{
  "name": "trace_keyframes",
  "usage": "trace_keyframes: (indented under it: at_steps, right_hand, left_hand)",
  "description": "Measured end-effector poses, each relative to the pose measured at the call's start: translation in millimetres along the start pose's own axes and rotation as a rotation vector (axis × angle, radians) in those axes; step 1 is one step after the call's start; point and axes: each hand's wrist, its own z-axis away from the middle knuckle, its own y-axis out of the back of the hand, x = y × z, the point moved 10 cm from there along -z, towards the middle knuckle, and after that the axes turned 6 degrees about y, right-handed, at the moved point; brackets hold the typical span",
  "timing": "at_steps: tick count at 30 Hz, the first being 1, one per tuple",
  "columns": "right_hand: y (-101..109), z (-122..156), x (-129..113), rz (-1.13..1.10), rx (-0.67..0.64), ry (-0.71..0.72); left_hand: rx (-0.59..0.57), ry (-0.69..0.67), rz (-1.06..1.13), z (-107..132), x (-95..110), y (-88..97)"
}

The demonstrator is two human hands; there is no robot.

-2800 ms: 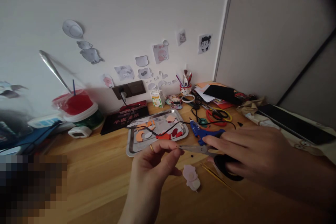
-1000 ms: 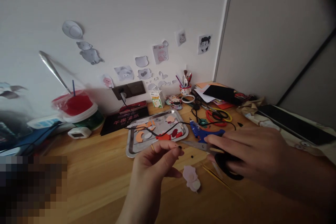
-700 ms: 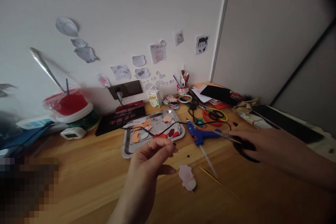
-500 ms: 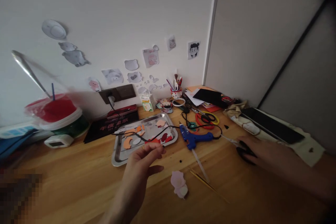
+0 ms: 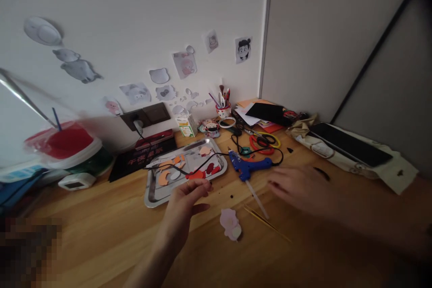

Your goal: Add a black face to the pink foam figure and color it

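Observation:
My left hand [image 5: 184, 209] hovers by the front right edge of the metal tray [image 5: 147, 200]. Its thumb and index finger are pinched together; a tiny dark bit shows at their tips, too small to name. My right hand [image 5: 300, 189], blurred, is over the table right of the blue glue gun [image 5: 249, 165], its fingers loosely stretched and nothing seen in them. Behind it lies a black scissor handle [image 5: 321, 173], the rest hidden. A pink layered animal-shaped cutout [image 5: 230, 224] lies in front, beside yellow tweezers [image 5: 266, 222]. A glue stick [image 5: 257, 200] sticks out of the gun.
Orange and red cut pieces [image 5: 195, 174] lie in the tray, with the gun's black cord across it. More scissors [image 5: 266, 139], a pen cup [image 5: 223, 110] and papers [image 5: 248, 114] stand behind. A red and white bucket [image 5: 91, 153] is at left, a black phone-like slab [image 5: 351, 144] at right.
My right hand has let go of the scissors and moved left toward the glue gun. The left hand keeps its pinch near the tray. The view has shifted slightly.

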Motion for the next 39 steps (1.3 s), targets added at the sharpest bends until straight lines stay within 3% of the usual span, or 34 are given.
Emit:
trace_keyframes:
  at_steps: [4,7,12,15,18,24,39]
  right_hand:
    - [-22,0,-54,0.004,-0.101,0.123]
    - [-33,12,-68,0.051,-0.088,0.128]
    - [-27,16,-65,-0.022,0.036,0.142]
    - [-4,7,-60,-0.309,0.123,0.122]
    - [12,-4,-50,-0.593,0.125,0.009]
    - [31,-15,-54,-0.61,0.167,0.034]
    - [35,-17,-55,-0.672,0.178,0.012]
  left_hand:
    - [-0.035,-0.016,0.004,3,-1,-4.1]
    - [-0.062,-0.021,0.017,5,-2,-8.2]
    - [-0.086,-0.016,0.059,8,0,-13.4]
    - [-0.1,-0.004,0.091,12,2,-16.8]
    - [-0.113,0.006,0.119,19,5,-20.8]
    - [-0.135,0.002,0.178,32,12,-25.5]
    - [-0.136,-0.015,0.213,38,16,-22.8]
